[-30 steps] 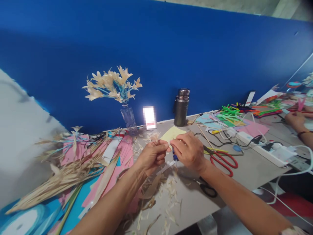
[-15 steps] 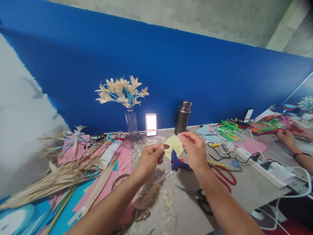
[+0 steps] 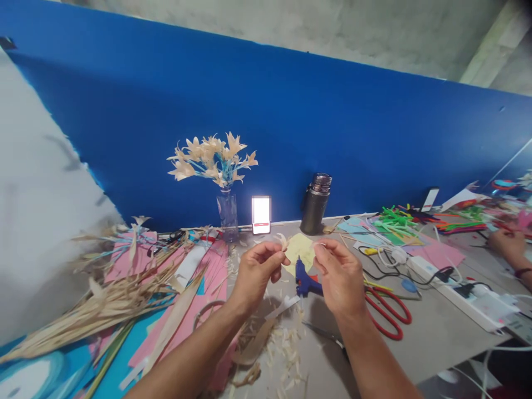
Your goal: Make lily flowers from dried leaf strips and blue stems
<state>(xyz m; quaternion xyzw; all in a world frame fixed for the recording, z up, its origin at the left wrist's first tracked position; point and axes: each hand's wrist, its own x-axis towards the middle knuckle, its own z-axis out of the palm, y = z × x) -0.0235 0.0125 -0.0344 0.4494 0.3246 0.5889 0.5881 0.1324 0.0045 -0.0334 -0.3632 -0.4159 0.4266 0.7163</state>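
My left hand (image 3: 258,272) is closed in a pinch on a small cream husk flower (image 3: 283,240), whose curled petals stick up past the fingertips. Level with it, my right hand (image 3: 341,272) pinches finger and thumb together; what lies between them is too small to make out. Between the hands and a little lower, a blue glue gun (image 3: 305,282) rests with its nozzle over a yellow paper piece (image 3: 300,247). Dark-handled scissors (image 3: 324,333) are partly hidden behind my right forearm. Pale husk scraps (image 3: 286,349) are scattered between my forearms.
A glass vase (image 3: 227,215) of husk flowers, a lit phone (image 3: 261,215) and a dark thermos (image 3: 316,204) stand along the blue partition. Red-handled scissors (image 3: 388,311) and a power strip (image 3: 453,293) lie rightward. Dried husks (image 3: 95,305) cover the left. Another person's hand (image 3: 509,246) is far right.
My right hand has shifted slightly down and right, drawing away from the yellow paper's top. The left hand keeps its pinch on the flower. The whole view has shifted a little.
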